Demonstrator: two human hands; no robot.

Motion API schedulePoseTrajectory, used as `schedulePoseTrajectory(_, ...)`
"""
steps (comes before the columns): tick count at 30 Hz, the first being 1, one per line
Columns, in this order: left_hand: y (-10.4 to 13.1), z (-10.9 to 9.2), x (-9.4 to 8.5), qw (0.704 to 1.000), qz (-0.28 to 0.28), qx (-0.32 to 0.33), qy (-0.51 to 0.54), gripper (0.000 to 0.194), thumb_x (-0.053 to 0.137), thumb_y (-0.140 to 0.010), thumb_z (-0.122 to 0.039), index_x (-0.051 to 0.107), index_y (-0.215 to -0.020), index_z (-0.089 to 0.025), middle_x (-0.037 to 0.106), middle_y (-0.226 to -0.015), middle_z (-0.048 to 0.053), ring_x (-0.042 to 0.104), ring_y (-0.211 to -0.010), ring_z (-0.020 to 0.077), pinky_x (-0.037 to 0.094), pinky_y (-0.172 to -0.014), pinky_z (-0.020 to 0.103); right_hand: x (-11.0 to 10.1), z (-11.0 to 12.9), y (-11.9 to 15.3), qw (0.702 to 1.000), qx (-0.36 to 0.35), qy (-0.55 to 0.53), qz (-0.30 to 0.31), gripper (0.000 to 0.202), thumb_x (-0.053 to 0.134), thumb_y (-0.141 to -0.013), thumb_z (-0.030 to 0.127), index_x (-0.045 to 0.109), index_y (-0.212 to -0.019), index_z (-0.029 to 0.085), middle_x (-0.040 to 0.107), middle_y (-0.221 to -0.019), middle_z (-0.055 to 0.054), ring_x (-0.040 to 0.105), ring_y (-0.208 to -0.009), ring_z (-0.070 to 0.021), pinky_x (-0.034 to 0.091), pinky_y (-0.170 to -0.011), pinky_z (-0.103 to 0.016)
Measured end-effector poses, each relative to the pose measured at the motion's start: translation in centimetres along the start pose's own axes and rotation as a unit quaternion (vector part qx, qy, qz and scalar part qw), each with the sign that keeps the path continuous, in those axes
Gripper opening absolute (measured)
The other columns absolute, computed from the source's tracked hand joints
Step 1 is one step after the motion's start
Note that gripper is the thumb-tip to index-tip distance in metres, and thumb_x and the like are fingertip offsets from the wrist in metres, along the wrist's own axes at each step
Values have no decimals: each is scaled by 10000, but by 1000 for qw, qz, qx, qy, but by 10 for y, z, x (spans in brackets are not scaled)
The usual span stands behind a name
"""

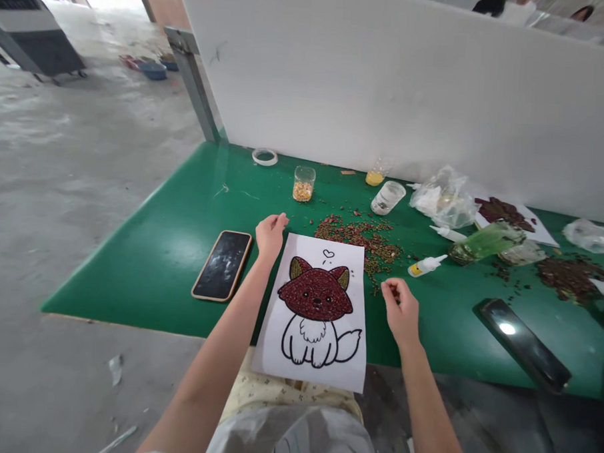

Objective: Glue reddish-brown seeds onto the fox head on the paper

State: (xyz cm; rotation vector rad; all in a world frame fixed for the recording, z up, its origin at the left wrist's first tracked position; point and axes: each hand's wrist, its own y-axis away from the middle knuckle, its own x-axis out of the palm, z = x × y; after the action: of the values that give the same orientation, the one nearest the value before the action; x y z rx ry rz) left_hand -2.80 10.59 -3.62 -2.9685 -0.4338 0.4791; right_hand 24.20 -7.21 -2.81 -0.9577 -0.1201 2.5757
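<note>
A white sheet with a fox drawing (313,340) lies in front of me, its lower edge overhanging the table. The fox's head is filled with dark red grains, its inner ears with greenish ones; body and tail are bare outline. Just left of the sheet's top corner is my left hand (270,237), fingers closed together. My right hand (401,309) hovers off the sheet's right edge, thumb and forefinger pinched. Anything held in either hand is too small or hidden to name. Loose green and red beans (361,237) are scattered beyond the sheet, near the right hand.
Left of my left arm lies a phone (222,266); another phone (524,344) is at right. A glue bottle (426,266), a cup of corn kernels (304,184), a tipped clear cup (388,197) and a tape roll (264,157) stand behind. A white partition (388,83) borders the table.
</note>
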Motion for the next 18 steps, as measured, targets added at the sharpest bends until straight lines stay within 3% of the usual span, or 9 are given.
schedulePoseTrajectory(8,2,1,-3,999,-1,18,-29,363,451,-825,-426,673,-730,-155,710,-770,64,628,-706,158,453,-688,247,1,0,1,998,-44,18,48,227,388,-918,334,562,-893,190,605,-800,-41,564,-724,-174,432,-680,-290)
schedulePoseTrajectory(12,2,2,-2,999,-3,22,-35,371,451,-825,-434,675,-733,-152,710,-767,68,628,-702,160,452,-685,249,2,16,4,986,-144,59,63,191,409,-906,246,593,-881,199,580,-905,-66,529,-875,-206,406,-815,-360)
schedulePoseTrajectory(15,1,2,-1,999,-1,23,-32,367,454,-825,-428,675,-737,-149,712,-772,71,632,-701,160,454,-682,248,12,44,8,957,-237,86,144,164,462,-866,166,617,-838,209,541,-1016,-73,471,-990,-223,358,-887,-388)
schedulePoseTrajectory(18,1,2,-1,999,1,22,-26,366,448,-831,-427,674,-746,-151,715,-786,69,637,-712,160,456,-686,248,27,68,10,927,-280,80,237,170,471,-848,110,609,-822,204,527,-1012,-68,451,-972,-209,367,-866,-362)
